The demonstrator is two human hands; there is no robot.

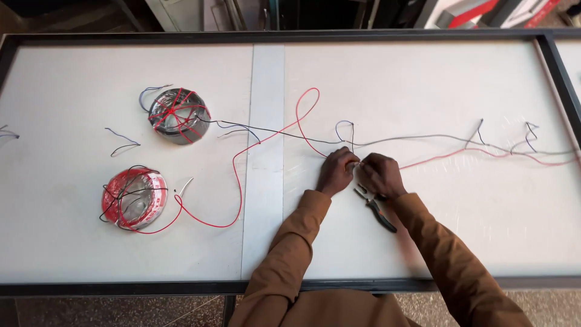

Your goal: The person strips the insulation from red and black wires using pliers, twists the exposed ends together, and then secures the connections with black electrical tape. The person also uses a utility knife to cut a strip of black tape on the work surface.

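White laminate covers the bench (423,242), framed in dark metal, with a pale seam strip running front to back near the middle. At the far left edge a short wire end (7,134) pokes into view. Next come 2 wire coils: a grey coil (178,115) bound with red wire at the back, and a red coil (134,198) crossed with black wire nearer the front. Between them lies a short loose black offcut (123,143).

From the red coil a red wire (237,181) sweeps along the bench, loops up past the seam, drops to the hands and runs on to the right edge. A black wire (284,134) leaves the grey coil and heads the same way, joined by a grey wire (423,138) that continues rightward, with short dark stubs sticking up along it.

Both hands meet over this bundle, whose long axis runs left to right across the bench. The left hand (336,172) is closed in a pinch on the wires, and the right hand (380,175) pinches the same spot, fingertips touching. The joint sits directly between them, equally near to each; the exact strand gripped is too small to tell.

Pliers (380,213) with dark handles lie on the bench just under the right wrist, nearer the right hand, pointing diagonally toward the front.
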